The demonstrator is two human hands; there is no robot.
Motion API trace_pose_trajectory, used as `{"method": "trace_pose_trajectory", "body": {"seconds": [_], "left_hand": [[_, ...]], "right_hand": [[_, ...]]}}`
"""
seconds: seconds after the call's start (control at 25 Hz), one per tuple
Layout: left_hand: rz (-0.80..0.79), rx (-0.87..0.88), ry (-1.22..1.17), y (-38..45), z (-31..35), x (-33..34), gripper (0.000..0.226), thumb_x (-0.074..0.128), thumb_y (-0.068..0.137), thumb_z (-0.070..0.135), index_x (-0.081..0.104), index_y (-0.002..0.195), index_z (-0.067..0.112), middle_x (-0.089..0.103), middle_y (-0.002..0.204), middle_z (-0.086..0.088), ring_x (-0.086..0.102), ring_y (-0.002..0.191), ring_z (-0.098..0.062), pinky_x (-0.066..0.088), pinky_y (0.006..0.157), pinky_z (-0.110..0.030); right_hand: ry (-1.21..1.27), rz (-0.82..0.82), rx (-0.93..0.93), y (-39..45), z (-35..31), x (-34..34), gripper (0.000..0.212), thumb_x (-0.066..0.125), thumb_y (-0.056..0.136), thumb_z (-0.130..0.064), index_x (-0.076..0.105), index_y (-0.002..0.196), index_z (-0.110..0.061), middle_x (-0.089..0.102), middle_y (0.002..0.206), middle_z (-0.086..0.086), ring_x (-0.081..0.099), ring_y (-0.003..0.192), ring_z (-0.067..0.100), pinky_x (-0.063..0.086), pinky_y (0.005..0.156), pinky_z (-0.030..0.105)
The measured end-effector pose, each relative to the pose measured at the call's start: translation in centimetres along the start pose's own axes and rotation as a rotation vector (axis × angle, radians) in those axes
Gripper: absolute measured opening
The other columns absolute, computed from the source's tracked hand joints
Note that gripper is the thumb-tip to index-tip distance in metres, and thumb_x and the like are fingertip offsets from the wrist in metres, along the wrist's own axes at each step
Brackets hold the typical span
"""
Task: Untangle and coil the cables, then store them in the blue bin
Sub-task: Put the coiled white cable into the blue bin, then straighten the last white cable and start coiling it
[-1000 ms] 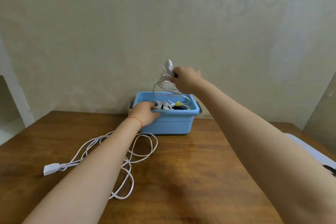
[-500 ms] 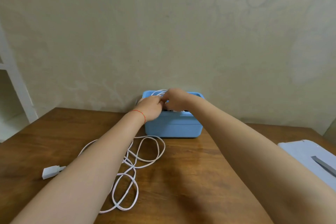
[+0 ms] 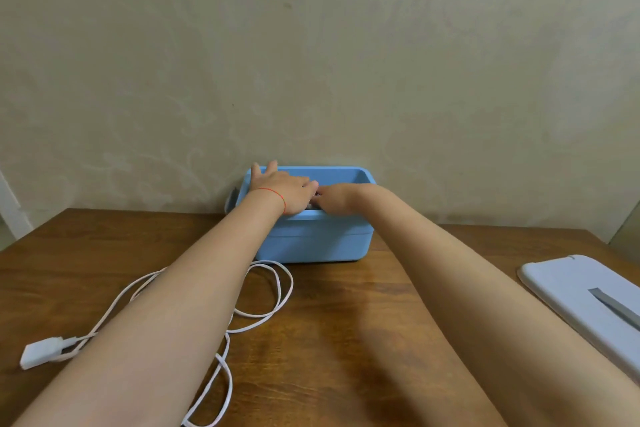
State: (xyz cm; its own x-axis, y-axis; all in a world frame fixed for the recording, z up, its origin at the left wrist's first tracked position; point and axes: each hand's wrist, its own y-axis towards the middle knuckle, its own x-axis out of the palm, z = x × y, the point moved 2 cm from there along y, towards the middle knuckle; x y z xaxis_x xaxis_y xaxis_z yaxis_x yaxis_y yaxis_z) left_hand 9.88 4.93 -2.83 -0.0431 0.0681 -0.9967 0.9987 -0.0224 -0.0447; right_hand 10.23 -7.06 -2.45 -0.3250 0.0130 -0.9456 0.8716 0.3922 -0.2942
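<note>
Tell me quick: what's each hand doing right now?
Left hand: open, fingers straight, pressing down inside the blue plastic bin.
Right hand: fingers dip into the bin out of sight; cannot tell whether it holds anything.

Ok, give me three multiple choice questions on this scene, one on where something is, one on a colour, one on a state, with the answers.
1. Where is the loose white cable?
A. On the table in front of the bin
B. Hanging on the wall
C. On the pale lid

2. What colour is the bin?
A. Red
B. Blue
C. Black

3. Where are the left hand and the right hand?
A. Flat on the table
B. Raised overhead
C. Reaching into the bin

Answers: A, it sprawls over the wooden table; B, its walls are light blue; C, both hands are over its rim.
</note>
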Motion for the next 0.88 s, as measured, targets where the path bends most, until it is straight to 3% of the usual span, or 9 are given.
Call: {"method": "trace_pose_trajectory", "body": {"seconds": [0.12,0.28,0.4,0.48,0.56,0.68,0.76,0.84,0.88], "left_hand": [[-0.156,0.117,-0.160,-0.1,0.3,0.5,0.030,0.028,0.105,0.026,0.053,0.102,0.009,0.058,0.129,-0.017,0.047,0.101,-0.029,0.039,0.095,-0.040],[-0.381,0.011,-0.454,-0.4,0.2,0.2,0.043,0.025,0.106,0.038,0.058,0.126,0.019,0.047,0.147,-0.006,0.049,0.125,-0.028,0.044,0.103,-0.042],[-0.402,-0.017,-0.345,-0.3,1.0,-0.2,0.048,0.022,0.108,0.042,0.041,0.147,0.021,0.032,0.158,-0.005,0.043,0.135,-0.030,0.047,0.071,-0.033],[-0.374,0.006,-0.292,0.6,0.9,0.2,0.044,0.024,0.108,0.036,0.047,0.141,0.018,0.041,0.146,-0.005,0.051,0.128,-0.035,0.045,0.059,-0.032],[-0.327,0.040,-0.268,1.1,0.6,0.5,0.037,0.029,0.106,0.030,0.057,0.122,0.011,0.052,0.129,-0.008,0.058,0.115,-0.039,0.051,0.071,-0.037],[-0.072,0.035,-0.355,0.9,0.2,0.5,0.035,0.031,0.106,0.019,0.057,0.118,-0.001,0.056,0.133,-0.023,0.055,0.114,-0.036,0.044,0.098,-0.041],[0.195,-0.009,-0.555,-1.0,-0.2,0.0,0.036,0.037,0.102,0.017,0.059,0.126,0.003,0.054,0.137,-0.021,0.049,0.126,-0.035,0.038,0.105,-0.038],[0.589,-0.024,-0.676,-4.4,-0.5,-0.2,0.031,0.046,0.094,0.017,0.072,0.109,0.009,0.063,0.118,-0.019,0.053,0.116,-0.036,0.043,0.096,-0.036],[0.694,-0.041,-0.681,-6.2,-0.4,0.0,0.028,0.047,0.091,0.017,0.073,0.096,0.009,0.065,0.107,-0.018,0.056,0.106,-0.037,0.045,0.087,-0.038]], "right_hand": [[-0.056,-0.050,0.031,1.3,0.5,0.6,0.047,0.022,0.108,-0.037,0.041,0.147,-0.020,0.041,0.154,0.006,0.039,0.139,0.026,0.028,0.113,0.040],[-0.011,-0.118,0.037,1.5,0.8,0.1,0.048,0.026,0.108,-0.040,0.044,0.145,-0.016,0.042,0.151,0.008,0.043,0.135,0.026,0.032,0.104,0.036],[0.047,-0.142,0.060,1.6,1.3,-0.2,0.048,0.030,0.107,-0.044,0.048,0.141,-0.016,0.047,0.146,0.008,0.048,0.128,0.027,0.035,0.097,0.035],[0.088,-0.132,0.084,1.5,1.2,0.0,0.045,0.034,0.105,-0.045,0.053,0.136,-0.018,0.051,0.140,0.008,0.050,0.120,0.026,0.036,0.093,0.034],[0.096,-0.031,0.092,1.5,1.4,0.1,0.037,0.041,0.101,-0.046,0.061,0.117,-0.019,0.058,0.127,0.007,0.052,0.103,0.024,0.040,0.085,0.033],[0.240,0.320,0.055,-0.1,1.6,-1.0,0.026,0.045,0.097,-0.029,0.062,0.092,-0.009,0.061,0.094,0.008,0.052,0.087,0.026,0.040,0.066,0.031],[0.297,0.652,-0.005,-2.3,1.6,-1.4,0.025,0.046,0.094,-0.018,0.069,0.099,-0.010,0.062,0.097,0.008,0.055,0.092,0.027,0.044,0.077,0.034],[0.296,0.978,-0.069,-5.2,0.9,-0.5,0.024,0.046,0.091,-0.009,0.070,0.093,-0.010,0.061,0.093,0.008,0.054,0.090,0.028,0.041,0.081,0.038],[0.300,1.059,-0.095,-6.4,0.2,0.7,0.021,0.047,0.090,-0.008,0.068,0.088,-0.007,0.062,0.090,0.010,0.055,0.087,0.030,0.041,0.077,0.039]]}}
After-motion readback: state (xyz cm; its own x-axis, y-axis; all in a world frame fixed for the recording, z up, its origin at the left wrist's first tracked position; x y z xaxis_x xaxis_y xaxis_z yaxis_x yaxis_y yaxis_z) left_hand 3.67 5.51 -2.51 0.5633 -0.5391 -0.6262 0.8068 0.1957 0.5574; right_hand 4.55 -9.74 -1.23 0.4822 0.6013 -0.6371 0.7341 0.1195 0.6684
